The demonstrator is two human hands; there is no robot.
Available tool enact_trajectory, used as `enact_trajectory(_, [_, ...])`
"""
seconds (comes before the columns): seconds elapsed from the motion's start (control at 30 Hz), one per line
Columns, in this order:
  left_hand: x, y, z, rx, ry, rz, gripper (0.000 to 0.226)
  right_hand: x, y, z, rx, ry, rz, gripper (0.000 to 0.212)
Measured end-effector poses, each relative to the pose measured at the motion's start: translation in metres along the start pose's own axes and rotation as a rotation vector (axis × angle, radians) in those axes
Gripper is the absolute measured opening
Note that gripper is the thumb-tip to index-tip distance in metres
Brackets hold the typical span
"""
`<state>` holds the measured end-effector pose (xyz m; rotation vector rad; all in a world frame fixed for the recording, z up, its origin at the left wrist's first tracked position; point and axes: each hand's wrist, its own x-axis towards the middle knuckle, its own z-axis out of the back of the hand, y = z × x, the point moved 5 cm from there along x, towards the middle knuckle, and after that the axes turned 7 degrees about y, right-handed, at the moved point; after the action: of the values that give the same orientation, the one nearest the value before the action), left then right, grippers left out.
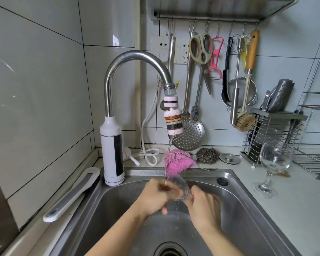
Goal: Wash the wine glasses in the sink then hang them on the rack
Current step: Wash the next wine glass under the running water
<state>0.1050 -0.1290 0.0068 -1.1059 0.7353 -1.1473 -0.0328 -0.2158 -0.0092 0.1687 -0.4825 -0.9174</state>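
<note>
Steel sink point(248, 209), one basin, drain just below both hands, basin wet with droplets. Two bare forearms reaching up from the bottom edge. Left hand point(153, 195) closed around the bowl of a wine glass point(179, 189), fingers curled over its near side. Right hand point(203, 206) closed on the same glass from the right, pinching the end nearer it; stem hidden, cannot tell exactly which part. Glass tipped sideways between the two hands, above the basin, directly under the water stream point(167, 159).

Above the hands: one gooseneck faucet point(135, 56) with white base body left of the left hand, pink-and-white filter head point(173, 121) at the spout. Left of the left hand, on the sink edge: one white and grey handled tool point(72, 194).

Just beyond the hands on the sink rim: one pink cloth point(179, 161), one steel scourer point(207, 155), one metal sink plug point(229, 158).

Right of the right hand, well apart, on the pale counter point(294, 209): one second wine glass point(273, 163), upright, empty. Behind it one knife block rack point(273, 133), one wire dish rack point(314, 163).

Farthest: grey-white tiled walls meeting at a corner, two wall sockets, one hook rail point(207, 20) carrying scissors, pink peeler, whisk, skimmer, strainer, brushes.
</note>
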Motion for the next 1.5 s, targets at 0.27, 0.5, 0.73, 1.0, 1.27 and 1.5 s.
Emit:
enact_trajectory(0.27, [-0.002, 0.005, 0.011, -0.097, -0.126, 0.002, 0.012, 0.002, 0.002, -0.003, -0.038, 0.05, 0.027, 0.029])
enact_trajectory(0.5, [-0.004, 0.008, 0.003, -0.058, 0.127, 0.043, 0.014, 0.001, 0.004, -0.005, -0.08, 0.088, 0.084, 0.022])
enact_trajectory(0.73, [-0.001, 0.013, 0.016, -0.003, -0.18, 0.017, 0.02, 0.003, 0.007, -0.018, -0.101, 0.142, 0.069, 0.026])
enact_trajectory(1.0, [-0.002, 0.014, -0.003, -0.048, 0.18, 0.066, 0.011, 0.002, -0.002, -0.013, 0.039, 0.166, 0.05, 0.019])
enact_trajectory(1.27, [0.0, 0.016, 0.01, -0.03, 0.068, 0.073, 0.005, 0.0, 0.002, -0.007, -0.045, 0.105, 0.035, 0.029])
enact_trajectory(1.5, [-0.001, 0.009, 0.01, -0.002, -0.029, 0.003, 0.012, -0.001, 0.004, -0.003, -0.041, 0.107, 0.045, 0.028])
